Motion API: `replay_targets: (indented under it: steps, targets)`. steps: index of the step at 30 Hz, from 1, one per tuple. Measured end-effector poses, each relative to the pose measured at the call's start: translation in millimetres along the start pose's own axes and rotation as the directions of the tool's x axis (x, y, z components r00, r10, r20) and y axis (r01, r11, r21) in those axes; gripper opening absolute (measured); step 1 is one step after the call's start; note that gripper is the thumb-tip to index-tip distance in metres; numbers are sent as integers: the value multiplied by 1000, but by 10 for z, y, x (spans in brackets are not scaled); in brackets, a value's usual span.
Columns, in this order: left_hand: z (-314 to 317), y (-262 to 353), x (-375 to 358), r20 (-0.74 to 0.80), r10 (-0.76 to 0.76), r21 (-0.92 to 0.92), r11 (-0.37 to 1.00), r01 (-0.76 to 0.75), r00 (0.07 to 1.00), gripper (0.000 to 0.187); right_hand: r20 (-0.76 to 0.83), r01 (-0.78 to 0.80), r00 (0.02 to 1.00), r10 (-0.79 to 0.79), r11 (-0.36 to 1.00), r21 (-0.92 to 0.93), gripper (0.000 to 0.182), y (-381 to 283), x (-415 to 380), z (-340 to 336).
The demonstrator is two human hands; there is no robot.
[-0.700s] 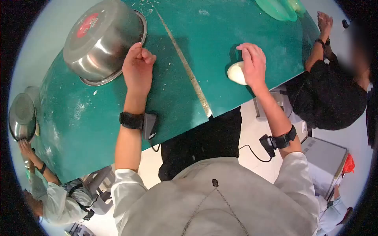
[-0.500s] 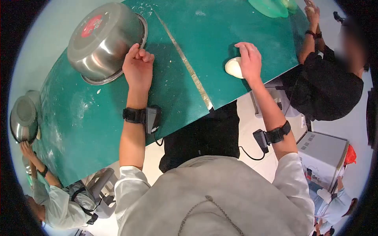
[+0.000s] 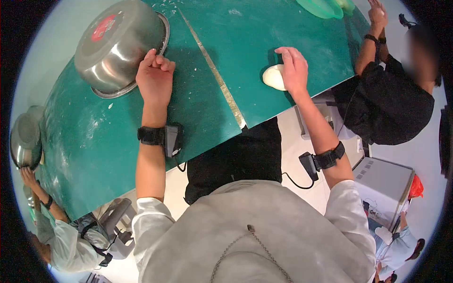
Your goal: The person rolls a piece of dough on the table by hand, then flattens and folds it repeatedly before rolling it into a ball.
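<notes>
While the right hand point(image 3: 294, 73) is hiding part of the dough point(image 3: 273, 78) at its palm, its hold impossible to tell, the empty left hand point(image 3: 155, 80) is hanging half-curled, partly blocking the bowl point(image 3: 113, 54).

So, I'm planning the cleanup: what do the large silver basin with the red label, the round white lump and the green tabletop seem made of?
Large silver basin: polished metal, probably stainless steel, given bright reflections. Round white lump: smooth, matte, likely dough, from its creamy look. Green tabletop: possibly plastic-coated, from its faint sheen.
</notes>
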State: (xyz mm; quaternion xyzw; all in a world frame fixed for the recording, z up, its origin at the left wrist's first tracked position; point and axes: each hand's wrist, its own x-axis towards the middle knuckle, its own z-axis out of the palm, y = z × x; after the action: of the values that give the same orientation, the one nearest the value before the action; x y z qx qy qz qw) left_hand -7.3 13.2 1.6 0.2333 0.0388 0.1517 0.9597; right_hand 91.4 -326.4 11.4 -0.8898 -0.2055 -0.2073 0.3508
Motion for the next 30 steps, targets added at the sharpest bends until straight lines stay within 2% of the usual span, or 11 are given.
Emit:
replay_targets:
  steps: [5, 14, 18, 20, 24, 26, 30]
  targets:
    - [-18, 18, 16, 9, -10, -1, 1000, 10, 1000, 12, 16, 57, 998, -57, 998, 4, 32, -24, 21, -27]
    - [-28, 25, 20, 12, -2, 1, 1000, 2, 1000, 13, -18, 70, 997, -70, 997, 24, 29, -64, -4, -50]
    - [-73, 27, 20, 45, -8, 8, 1000, 7, 999, 12, -46, 41, 998, -38, 996, 84, 31, -30, -36, -31]
    - [-42, 39, 19, 13, -5, -27, 1000, 6, 1000, 10, -79, -36, 996, 44, 995, 98, 34, -31, -28, -6]
    - [-74, 54, 47, 38, 21, -16, 1000, -21, 999, 10, -87, -50, 995, 58, 995, 86, 38, -25, -27, -4]
    - [-130, 51, 69, 119, -3, -37, 999, 8, 993, 11, -82, -47, 995, 55, 994, 97, 38, -3, -38, 0]
    - [-61, 19, 39, 84, 4, -18, 1000, -2, 996, 11, -91, -36, 995, 46, 994, 104, 39, -3, -32, 5]
